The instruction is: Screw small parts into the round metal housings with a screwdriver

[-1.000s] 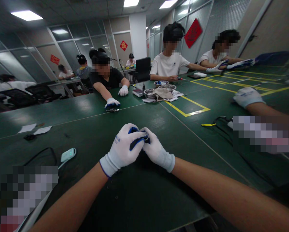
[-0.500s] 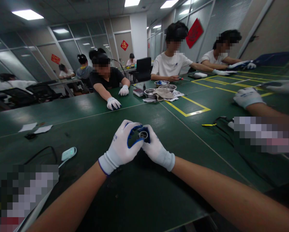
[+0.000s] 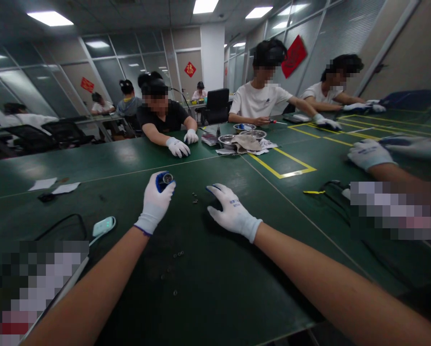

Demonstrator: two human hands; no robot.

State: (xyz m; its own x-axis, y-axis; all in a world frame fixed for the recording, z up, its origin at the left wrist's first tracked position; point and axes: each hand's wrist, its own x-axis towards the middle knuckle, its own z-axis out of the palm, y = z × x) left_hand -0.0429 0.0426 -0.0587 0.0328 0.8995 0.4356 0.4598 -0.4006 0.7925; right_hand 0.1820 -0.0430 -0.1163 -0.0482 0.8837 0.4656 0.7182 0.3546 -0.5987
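Gloved in white with blue palms, my left hand (image 3: 155, 194) grips a small round metal-rimmed part (image 3: 168, 178), its round end facing up. What lies inside the rim is too small to make out. My right hand (image 3: 229, 210) is apart from it, fingers spread above the green table (image 3: 258, 288), holding nothing. Between my hands lie several tiny metal pieces (image 3: 195, 198). Nearer to me, several small rings (image 3: 178, 254) are scattered on the tabletop, and another small ring (image 3: 175, 292) lies closer still.
Metal bowls (image 3: 227, 140) with a cloth (image 3: 249, 143) stand at the far middle. Yellow tape (image 3: 298, 170) marks the table to the right. A pale device (image 3: 104, 226) with a cable lies left. Across the table, a person's gloved hands (image 3: 178, 147) rest; another's gloved hand (image 3: 370, 153) is at right.
My hands have parted. The left has moved left with the round part, and the right has let go of it and opened. The tiny metal pieces between them now show.
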